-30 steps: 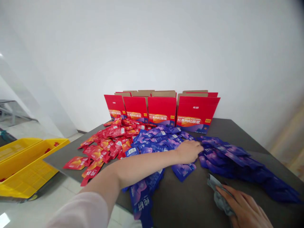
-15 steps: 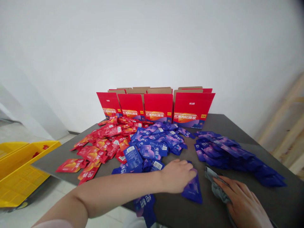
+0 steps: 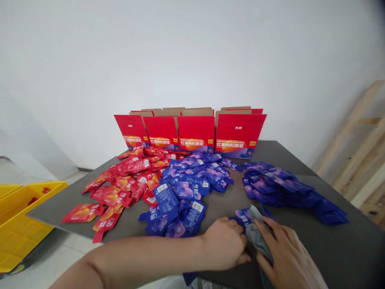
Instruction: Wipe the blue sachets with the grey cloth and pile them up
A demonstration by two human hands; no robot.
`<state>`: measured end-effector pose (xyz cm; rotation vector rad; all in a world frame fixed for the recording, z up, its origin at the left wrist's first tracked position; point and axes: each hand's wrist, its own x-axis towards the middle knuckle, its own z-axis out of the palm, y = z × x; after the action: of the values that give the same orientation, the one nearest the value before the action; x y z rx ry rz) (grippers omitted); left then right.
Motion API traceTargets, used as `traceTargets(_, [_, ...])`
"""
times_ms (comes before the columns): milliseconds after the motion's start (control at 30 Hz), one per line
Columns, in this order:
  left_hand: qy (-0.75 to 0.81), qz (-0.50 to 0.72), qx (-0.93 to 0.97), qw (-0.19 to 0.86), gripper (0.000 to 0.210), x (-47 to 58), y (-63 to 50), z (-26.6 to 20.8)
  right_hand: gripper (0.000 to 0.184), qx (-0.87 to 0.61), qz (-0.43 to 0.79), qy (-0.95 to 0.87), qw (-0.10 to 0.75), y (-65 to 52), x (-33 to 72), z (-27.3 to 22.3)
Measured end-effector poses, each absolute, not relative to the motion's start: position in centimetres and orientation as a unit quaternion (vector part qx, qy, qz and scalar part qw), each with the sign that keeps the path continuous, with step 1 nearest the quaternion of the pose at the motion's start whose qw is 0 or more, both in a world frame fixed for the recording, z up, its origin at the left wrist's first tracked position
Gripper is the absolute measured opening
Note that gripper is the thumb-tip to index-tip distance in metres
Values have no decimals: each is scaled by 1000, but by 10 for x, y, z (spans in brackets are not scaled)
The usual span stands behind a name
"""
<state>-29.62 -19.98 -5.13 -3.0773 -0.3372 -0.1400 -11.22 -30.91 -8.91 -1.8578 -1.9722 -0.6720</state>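
Observation:
My left hand is closed on a blue pouch, gripping it near its left end against the dark tabletop. My right hand holds a crumpled grey cloth and presses it over that same pouch, covering part of it. Just beyond my left wrist lies a loose heap of blue pouches. To the right, more blue pouches lie overlapped in a long stack. Another blue pouch shows below my left forearm, mostly hidden.
Red pouches are heaped on the left of the dark table. Several open red cartons stand in a row at the back before a white wall. A yellow bin is at the left and a wooden frame at the right.
My right hand has brought the cloth leftward onto the pouch in my left hand. That pouch has turned, its printed end now up beside the cloth. The view has shifted slightly.

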Motion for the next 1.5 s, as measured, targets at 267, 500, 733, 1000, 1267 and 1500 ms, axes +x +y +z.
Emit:
traceTargets(267, [-116,-42,-992,-20,28,-311,-206,-60,52,-643,-262,-717,68,-274,-104,-101])
traceTargets(500, [-119,-71,-985,-99,37,-317,-190,-54,45,-670,-290,-680,64,-290,-33,-96])
traceTargets(733, [-115,-34,-993,-9,32,-303,-180,-60,53,-595,-275,-752,77,-268,-122,-95])
traceTargets(1000, [-93,-38,-995,-17,36,-310,-172,-58,48,-651,-297,-697,43,-275,-70,-100])
traceTargets(1267, [-135,-33,-990,38,43,-274,-170,-49,48,-668,-306,-678,27,-291,-54,-104])
traceTargets(1500, [-127,-8,-988,85,38,-249,-174,-50,48,-681,-265,-682,27,-278,-72,-106])
